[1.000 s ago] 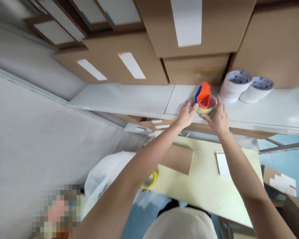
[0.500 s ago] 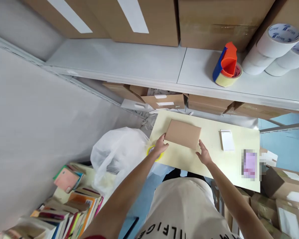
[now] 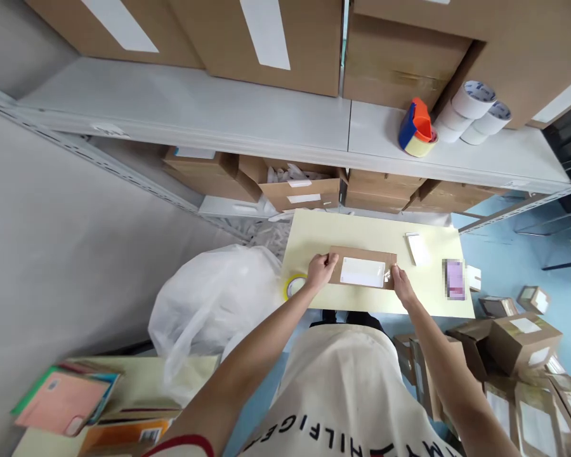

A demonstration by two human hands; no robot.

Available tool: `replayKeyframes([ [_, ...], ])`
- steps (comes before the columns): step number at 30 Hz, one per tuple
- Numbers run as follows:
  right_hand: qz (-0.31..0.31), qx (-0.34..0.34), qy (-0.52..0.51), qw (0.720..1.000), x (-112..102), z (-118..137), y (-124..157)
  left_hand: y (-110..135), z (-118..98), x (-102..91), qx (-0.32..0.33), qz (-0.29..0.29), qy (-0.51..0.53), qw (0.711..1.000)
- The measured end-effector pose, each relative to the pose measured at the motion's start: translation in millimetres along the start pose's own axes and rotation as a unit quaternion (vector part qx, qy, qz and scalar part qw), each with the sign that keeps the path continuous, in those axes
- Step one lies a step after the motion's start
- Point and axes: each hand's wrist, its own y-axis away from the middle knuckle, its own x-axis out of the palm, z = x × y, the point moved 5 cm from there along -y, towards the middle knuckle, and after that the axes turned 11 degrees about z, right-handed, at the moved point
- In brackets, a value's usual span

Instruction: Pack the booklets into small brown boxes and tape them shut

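A flat brown cardboard box (image 3: 335, 274) with a white label (image 3: 363, 271) on its upper side is held between my hands over the pale yellow table (image 3: 356, 227). My left hand (image 3: 321, 269) grips its left end, thumb on top. At the right end my right hand (image 3: 402, 282) is closed on the edge, beside a small crinkled clear patch by the label. Just left of my left hand lies a yellow roll of tape (image 3: 292, 287).
A white pad (image 3: 417, 249) and a purple blurred item (image 3: 455, 279) lie on the table's right. A shelf (image 3: 219, 101) beyond carries boxes, a tape dispenser (image 3: 417, 129) and white tape rolls (image 3: 473, 101). A white plastic bag (image 3: 209, 298) bulges at left; cartons (image 3: 523, 343) crowd the floor at right.
The box showed a plain brown face with my hands open at its sides; now its labelled face is up and both hands grip its ends. The view has shifted.
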Motion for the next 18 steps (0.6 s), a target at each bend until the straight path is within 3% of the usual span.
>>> replayKeyframes([
  [3,-0.06,0.087,0.017,0.994,6.2,-5.2,-8.4,-11.4,-0.5,11.9,-0.011,0.028,-0.021,0.999],
  [6,-0.086,0.12,0.029,0.989,8.7,-8.6,-12.2,-14.2,4.5,21.2,-0.009,0.035,-0.011,0.999],
  [11,-0.096,0.13,0.039,0.986,12.4,-9.9,-8.6,-4.2,7.2,27.3,0.013,0.009,-0.037,0.999],
  [15,-0.067,0.108,0.017,0.992,13.6,-14.5,-6.0,4.7,-10.4,22.3,0.09,-0.034,-0.117,0.988],
  [18,-0.039,0.079,0.029,0.996,-5.4,-28.0,-8.7,7.1,-27.4,22.1,0.13,-0.04,-0.145,0.98],
])
